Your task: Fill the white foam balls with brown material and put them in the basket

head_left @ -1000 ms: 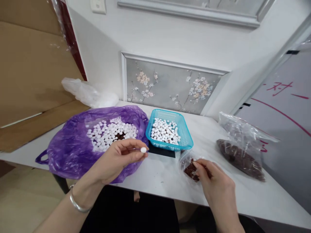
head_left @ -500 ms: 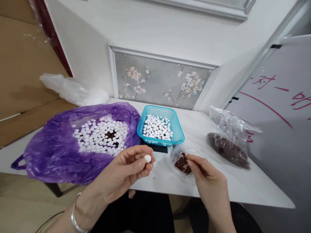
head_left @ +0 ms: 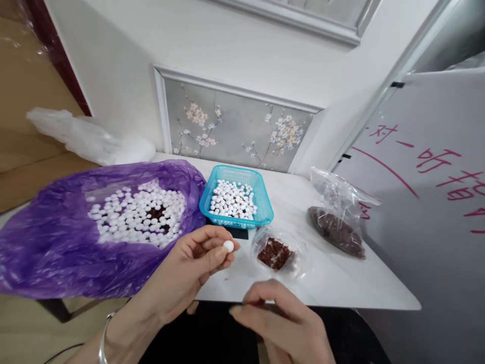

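The left hand (head_left: 189, 273) is raised over the near edge of the counter (head_left: 341, 283), its fingers (head_left: 212, 237) pinching a small white bead (head_left: 228, 246) at their tips, while the right hand (head_left: 280, 323) is blurred below it, so I cannot tell whether its fingers grip anything. Beyond the bead stand a blue basket (head_left: 265, 215) of white beads, a purple bag (head_left: 49, 247) spread with more, and two clear bags of dark red bits, one small (head_left: 299, 253) and close, one larger (head_left: 335, 230) farther right.

Two hands (head_left: 197, 268), one basket (head_left: 261, 215), three bags (head_left: 49, 253).
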Action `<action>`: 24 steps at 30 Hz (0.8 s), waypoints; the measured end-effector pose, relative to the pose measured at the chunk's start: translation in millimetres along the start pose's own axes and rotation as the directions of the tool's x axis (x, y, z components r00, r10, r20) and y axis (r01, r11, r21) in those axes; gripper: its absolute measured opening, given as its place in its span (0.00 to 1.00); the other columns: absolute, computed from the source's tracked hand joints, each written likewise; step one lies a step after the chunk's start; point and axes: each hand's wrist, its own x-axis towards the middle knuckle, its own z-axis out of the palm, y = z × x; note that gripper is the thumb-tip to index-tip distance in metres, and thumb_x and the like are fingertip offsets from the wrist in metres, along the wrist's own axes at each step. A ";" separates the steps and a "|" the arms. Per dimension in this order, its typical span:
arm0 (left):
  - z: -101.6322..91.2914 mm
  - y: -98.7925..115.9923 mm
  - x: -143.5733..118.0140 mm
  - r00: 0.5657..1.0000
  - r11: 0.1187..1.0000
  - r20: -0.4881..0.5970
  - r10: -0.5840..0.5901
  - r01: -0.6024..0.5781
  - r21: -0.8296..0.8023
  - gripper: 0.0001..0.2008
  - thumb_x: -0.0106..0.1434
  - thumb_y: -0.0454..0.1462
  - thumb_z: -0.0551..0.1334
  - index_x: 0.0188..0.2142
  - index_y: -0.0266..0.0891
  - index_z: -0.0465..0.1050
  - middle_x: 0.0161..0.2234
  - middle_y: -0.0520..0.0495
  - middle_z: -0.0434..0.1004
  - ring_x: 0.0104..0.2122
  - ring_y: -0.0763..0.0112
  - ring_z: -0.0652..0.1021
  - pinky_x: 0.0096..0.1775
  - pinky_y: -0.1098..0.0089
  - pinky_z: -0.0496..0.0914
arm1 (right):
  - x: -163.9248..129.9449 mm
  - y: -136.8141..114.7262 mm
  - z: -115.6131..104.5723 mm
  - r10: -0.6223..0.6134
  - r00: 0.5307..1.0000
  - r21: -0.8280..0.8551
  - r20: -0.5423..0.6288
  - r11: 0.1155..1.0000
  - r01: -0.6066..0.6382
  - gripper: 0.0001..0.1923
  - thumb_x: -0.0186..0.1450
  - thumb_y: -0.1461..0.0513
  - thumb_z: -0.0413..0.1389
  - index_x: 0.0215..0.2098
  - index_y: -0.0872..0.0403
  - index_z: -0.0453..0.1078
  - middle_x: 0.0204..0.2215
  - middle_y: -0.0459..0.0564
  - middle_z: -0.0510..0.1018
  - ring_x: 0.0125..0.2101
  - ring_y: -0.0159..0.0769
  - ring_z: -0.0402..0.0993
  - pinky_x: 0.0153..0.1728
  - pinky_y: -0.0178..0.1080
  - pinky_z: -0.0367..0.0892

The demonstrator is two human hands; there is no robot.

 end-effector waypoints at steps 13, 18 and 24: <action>10.0 -10.2 -6.6 0.992 0.996 0.101 -0.076 0.072 0.048 0.07 0.55 0.39 0.73 0.34 0.41 0.83 0.31 0.50 0.82 0.32 0.75 0.78 0.39 0.77 0.72 | 14.9 -3.3 0.6 0.237 0.924 0.260 -0.301 0.952 -0.159 0.10 0.61 0.70 0.62 0.34 0.48 0.76 0.38 0.46 0.77 0.40 0.32 0.77 0.36 0.29 0.75; 9.0 -15.4 -6.5 0.996 0.995 0.046 -0.070 0.067 0.069 0.06 0.54 0.38 0.73 0.32 0.41 0.83 0.30 0.50 0.81 0.31 0.75 0.76 0.37 0.77 0.69 | 16.7 -9.7 9.0 0.258 0.888 0.216 -0.380 0.959 -0.186 0.08 0.62 0.69 0.61 0.31 0.48 0.77 0.35 0.47 0.77 0.37 0.33 0.76 0.34 0.30 0.74; 8.8 -14.7 -7.6 0.998 0.997 0.039 -0.044 0.041 0.067 0.05 0.53 0.37 0.73 0.31 0.41 0.82 0.28 0.51 0.79 0.30 0.74 0.74 0.35 0.76 0.68 | 17.5 -13.5 17.1 0.308 0.856 0.209 -0.414 0.948 -0.240 0.06 0.62 0.67 0.61 0.30 0.49 0.77 0.34 0.47 0.76 0.37 0.34 0.74 0.33 0.30 0.73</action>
